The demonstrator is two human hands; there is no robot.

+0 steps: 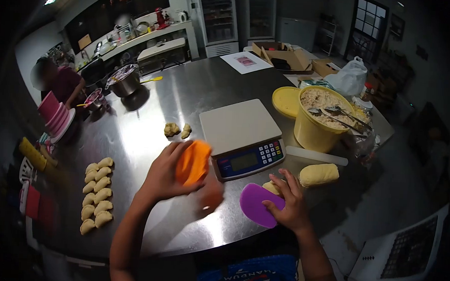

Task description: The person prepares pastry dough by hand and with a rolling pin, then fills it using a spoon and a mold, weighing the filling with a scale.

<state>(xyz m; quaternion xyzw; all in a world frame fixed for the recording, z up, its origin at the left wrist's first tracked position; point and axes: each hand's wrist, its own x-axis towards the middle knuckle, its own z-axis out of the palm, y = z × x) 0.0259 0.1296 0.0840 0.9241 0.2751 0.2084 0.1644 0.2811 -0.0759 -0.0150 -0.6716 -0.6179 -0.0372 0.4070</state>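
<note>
Okay, both hands near scale (241,122).
Left-front: left hand (159,174) pinches orange piece (194,162); right-front: right hand (293,206), spread, thumbs purple scraper (256,204) beside dough (271,187); best kept steady.

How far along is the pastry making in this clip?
Two lines of folded pastries look shaped. In progress: the left hand grips a blurred orange item; the right hand touches a purple scraper beside a dough piece. Apparently left: a dough log, dough lumps near the scale, and crumbly filling in the yellow bucket.
</note>
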